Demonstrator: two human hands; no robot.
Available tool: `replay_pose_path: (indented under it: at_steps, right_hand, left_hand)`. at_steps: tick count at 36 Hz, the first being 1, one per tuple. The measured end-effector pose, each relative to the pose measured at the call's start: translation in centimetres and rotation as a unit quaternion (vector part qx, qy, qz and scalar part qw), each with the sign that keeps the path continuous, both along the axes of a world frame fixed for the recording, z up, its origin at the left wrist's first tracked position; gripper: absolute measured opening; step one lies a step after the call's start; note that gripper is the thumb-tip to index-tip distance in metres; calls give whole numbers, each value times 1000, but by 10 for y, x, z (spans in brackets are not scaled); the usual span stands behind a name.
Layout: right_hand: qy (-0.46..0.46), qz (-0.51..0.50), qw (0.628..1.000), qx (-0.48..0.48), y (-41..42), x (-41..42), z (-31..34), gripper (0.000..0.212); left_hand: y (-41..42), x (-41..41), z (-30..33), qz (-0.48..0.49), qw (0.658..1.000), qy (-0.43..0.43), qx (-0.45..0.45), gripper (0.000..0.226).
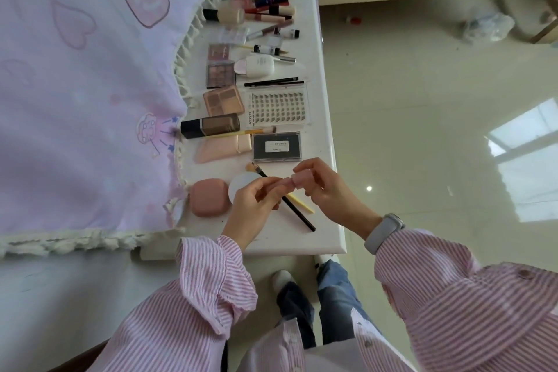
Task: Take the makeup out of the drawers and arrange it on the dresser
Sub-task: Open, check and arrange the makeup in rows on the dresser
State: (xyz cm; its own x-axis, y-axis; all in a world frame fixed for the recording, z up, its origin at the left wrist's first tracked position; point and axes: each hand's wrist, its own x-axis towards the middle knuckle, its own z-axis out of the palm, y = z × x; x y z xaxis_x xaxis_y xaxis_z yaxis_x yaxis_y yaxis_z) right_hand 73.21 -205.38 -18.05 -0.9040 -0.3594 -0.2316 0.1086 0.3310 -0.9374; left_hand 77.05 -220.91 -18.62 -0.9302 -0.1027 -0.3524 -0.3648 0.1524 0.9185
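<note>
Cloth (75, 84): covers the worktop's left side, fringe at the makeup row.
Compact (209, 197): pink, near edge, beside the fringe.
Left hand (253, 205): grip pinched on one end of a small pink tube (287, 183), held above the worktop (329, 178).
Right hand (323, 187): grip pinched on the tube's cap end, probably to close or check it before laying it down.
Brushes (297, 211): directly beneath the hands, crowding the free spot by the near right corner.
Lash trays (279, 107): right edge, further along.
</note>
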Motion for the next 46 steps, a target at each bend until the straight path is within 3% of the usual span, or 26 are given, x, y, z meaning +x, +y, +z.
replay_pose_path:
  at_steps: [5,10,16,20,24,28,31,34,39,43,46]
  right_hand:
    - [-83,0,997,-10,-3,-2,6,15]
    - [-86,-36,993,74,-12,-4,6,40]
    - [-35,-54,996,67,-19,-2,10,21]
    - [-55,-21,998,24,-16,-2,14,15]
    - [-83,-7,996,31,-13,-7,18,17]
    - [-54,-14,994,95,-13,-11,21,38]
    - [-34,-9,994,108,-12,-13,20,24]
    - [-36,44,995,80,-6,-13,23,12]
    - [-66,84,993,56,-1,-17,26,15]
    - [-46,99,985,136,-9,-21,24,27]
    - [-31,123,983,132,-10,-25,24,18]
  left_hand:
    - [-5,0,-3,-7,1000,5,1,19]
    - [-8,0,-6,-15,1000,8,-2,20]
    - [-6,-1,-1,-14,1000,-2,15,16]
    - [-7,-3,2,-13,1000,3,12,18]
    - [-9,-1,2,-28,1000,0,3,18]
    - [-7,4,4,-46,999,5,8,15]
    - [-7,5,6,-86,996,-6,1,10]
    - [-9,2,7,-98,995,-19,-7,19]
    - [-14,3,7,-95,995,-13,-14,32]
    - [-16,4,6,-108,991,21,-70,40]
    - [-19,4,7,-104,990,26,-88,36]
